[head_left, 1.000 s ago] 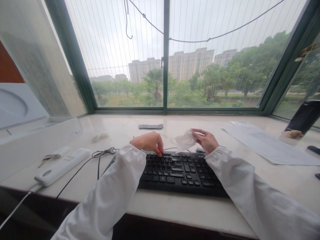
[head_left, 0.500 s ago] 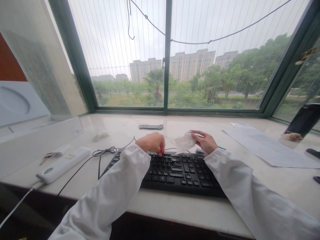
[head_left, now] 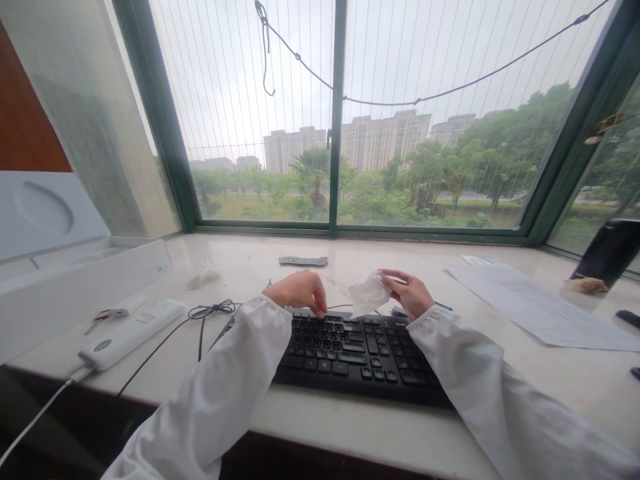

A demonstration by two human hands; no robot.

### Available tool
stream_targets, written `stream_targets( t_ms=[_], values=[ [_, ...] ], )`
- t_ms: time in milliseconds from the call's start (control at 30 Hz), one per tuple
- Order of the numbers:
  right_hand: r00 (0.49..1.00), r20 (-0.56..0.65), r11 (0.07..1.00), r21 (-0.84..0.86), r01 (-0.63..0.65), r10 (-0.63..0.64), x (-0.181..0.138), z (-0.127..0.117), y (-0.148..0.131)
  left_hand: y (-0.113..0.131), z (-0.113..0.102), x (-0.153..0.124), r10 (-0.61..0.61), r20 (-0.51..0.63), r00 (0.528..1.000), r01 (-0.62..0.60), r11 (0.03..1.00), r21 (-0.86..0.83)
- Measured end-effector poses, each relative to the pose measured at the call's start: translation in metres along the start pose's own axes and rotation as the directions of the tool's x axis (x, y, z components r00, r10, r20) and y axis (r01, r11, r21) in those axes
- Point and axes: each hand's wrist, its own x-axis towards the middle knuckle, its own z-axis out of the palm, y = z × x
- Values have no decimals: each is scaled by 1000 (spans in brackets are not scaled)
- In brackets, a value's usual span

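Probably the likeliest slip is at the centre of the frame, where the left hand [head_left: 295, 291] bends over the top rows of the black keyboard [head_left: 345, 368]. Its fingers are curled down with the tips close together; whether they grip anything small, I cannot tell. Pressing too hard there could push down neighbouring keys. Right of centre, the right hand [head_left: 409, 295] pinches a thin white tissue [head_left: 369, 295] between thumb and fingers, its loose end hanging by the keyboard's back edge. A tug could tear it, or it could snag on the keys. Both white sleeves [head_left: 220, 380] overlap the keyboard's ends, so an arm movement could drag it towards the counter's [head_left: 380, 430] front edge, lower in the frame.
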Motion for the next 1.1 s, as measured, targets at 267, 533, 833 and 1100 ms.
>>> stream_targets(
  t_ms=[267,533,833,1100],
  values=[
    [1000,-6,999,33,-20,21,4,-1,3,-6,-14,-4,64,-232,971,-90,990,-104],
    [1000,-1,1000,-10,-6,6,6,-2,6,-5,1,0,9,40,999,-9,1000,1],
    [1000,3,999,-16,28,-28,10,-1,5,0,1,0,-48,46,998,47,999,23],
    [998,-33,994,-93,52,-56,13,-3,2,-16,-11,6,-35,-76,996,33,999,-24]
  ],
)
